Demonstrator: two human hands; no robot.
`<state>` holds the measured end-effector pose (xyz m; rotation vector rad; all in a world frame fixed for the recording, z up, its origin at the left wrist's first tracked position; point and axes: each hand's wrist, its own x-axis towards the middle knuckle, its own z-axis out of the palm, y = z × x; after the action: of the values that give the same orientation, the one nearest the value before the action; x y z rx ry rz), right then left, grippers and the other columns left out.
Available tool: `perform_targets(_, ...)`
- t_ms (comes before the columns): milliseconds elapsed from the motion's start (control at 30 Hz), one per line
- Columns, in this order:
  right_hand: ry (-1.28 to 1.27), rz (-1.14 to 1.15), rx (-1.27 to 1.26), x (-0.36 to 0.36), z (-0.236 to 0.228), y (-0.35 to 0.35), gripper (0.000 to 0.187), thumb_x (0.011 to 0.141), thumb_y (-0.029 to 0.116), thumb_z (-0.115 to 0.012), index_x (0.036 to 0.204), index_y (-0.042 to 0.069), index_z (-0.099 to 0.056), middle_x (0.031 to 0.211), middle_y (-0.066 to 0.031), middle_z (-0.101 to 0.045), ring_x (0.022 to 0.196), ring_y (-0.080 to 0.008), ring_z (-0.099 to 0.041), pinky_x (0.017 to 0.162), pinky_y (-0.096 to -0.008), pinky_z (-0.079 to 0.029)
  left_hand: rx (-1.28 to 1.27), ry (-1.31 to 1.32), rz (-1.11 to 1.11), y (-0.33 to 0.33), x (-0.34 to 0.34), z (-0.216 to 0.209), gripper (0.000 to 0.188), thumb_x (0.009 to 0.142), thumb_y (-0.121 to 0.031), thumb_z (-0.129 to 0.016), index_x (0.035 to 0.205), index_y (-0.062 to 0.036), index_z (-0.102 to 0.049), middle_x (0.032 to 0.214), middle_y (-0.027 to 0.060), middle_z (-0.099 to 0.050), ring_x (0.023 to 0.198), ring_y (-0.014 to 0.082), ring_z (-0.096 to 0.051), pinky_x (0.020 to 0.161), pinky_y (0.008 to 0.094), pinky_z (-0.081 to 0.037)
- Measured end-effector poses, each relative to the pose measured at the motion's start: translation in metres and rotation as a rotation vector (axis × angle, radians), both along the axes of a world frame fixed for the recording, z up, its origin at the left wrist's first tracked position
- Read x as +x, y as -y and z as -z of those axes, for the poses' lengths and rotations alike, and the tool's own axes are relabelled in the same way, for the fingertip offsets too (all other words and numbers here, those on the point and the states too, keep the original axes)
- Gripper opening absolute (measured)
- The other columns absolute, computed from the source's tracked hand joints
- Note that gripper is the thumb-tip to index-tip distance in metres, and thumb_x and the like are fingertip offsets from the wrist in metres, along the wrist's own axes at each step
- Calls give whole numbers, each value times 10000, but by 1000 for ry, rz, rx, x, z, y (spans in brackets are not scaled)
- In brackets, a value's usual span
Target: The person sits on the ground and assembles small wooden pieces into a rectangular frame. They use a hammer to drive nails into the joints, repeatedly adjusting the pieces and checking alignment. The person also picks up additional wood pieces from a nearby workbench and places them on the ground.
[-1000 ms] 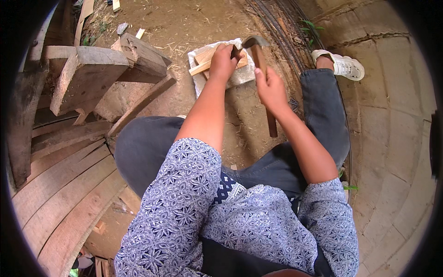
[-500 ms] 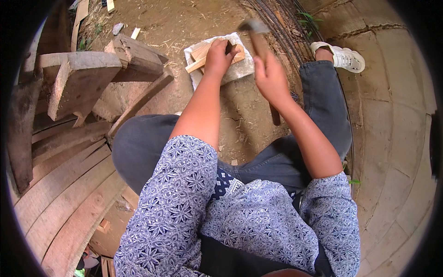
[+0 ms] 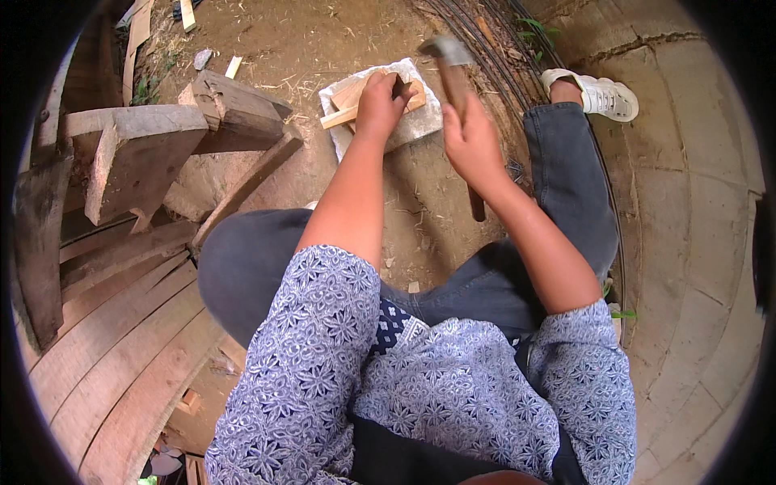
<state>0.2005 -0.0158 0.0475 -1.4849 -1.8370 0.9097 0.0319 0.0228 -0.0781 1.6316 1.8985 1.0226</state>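
Observation:
A hammer [image 3: 456, 81] with a metal head and wooden handle is raised in my right hand [image 3: 475, 145], whose fingers wrap round the handle. Its head is up beside the right edge of a pale stone block [image 3: 416, 129] on the ground. Small light-coloured wood pieces [image 3: 339, 117] lie on that block, one crossing another. My left hand [image 3: 380, 105] is closed over them, thumb and fingers round a dark gap at the wood. The fingertips are partly hidden, and I cannot tell whether a nail is between them.
To the left stands a rough wooden bench [image 3: 153, 129] with thick legs and boards. Curved planks [image 3: 129, 364] lie at lower left. Dark rods [image 3: 485, 56] run along the ground at upper right, beside a wall [image 3: 679, 242]. Wood shavings and a small stone [image 3: 202, 59] dot the dirt.
The hammer stays raised, nearly where it was, with a very slight shift. My left hand keeps its place on the wood. The whole view has tilted a little.

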Motion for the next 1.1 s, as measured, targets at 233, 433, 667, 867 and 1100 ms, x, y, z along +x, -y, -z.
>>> perform_targets(233,1,51,-189,20,48,-13,366,959,283,-577,1190,1,-606,960,-279,-680,917,-439,-671,803,-477,-512,12,-42,-24,0,-7,4,357,847,-311,-778,926,13,-650,986,174,-620,940,370,-618,823,451,-503)
perform_targets(433,372,155,-573,75,163,-18,443,932,332,-623,1154,-49,-586,881,-198,-679,739,-308,-692,656,-445,-548,51,-46,-103,-11,7,-9,459,869,-452,-729,930,0,-680,912,195,-659,870,369,-635,778,451,-504)
perform_targets(667,655,-136,-650,81,193,38,441,894,302,-646,1142,-62,-630,1096,-276,-685,989,-380,-694,843,-465,-555,-10,-158,-56,-17,10,6,512,861,-452,-719,1120,-11,-708,1027,203,-664,997,376,-642,880,450,-518)
perform_targets(867,627,-9,-1183,128,198,-10,273,890,281,-661,928,18,-726,854,-151,-716,776,-239,-711,603,-404,-569,-33,-235,-71,-9,2,7,545,867,-522,-683,1015,0,-728,976,236,-672,937,391,-646,835,458,-507)
perform_targets(1100,533,932,-464,220,279,-23,253,870,277,-678,1023,81,-724,1040,-111,-717,981,-291,-680,839,-433,-518,-179,-231,-60,-9,20,-8,533,848,-481,-710,1153,-45,-725,1108,153,-647,1037,333,-644,896,419,-514)
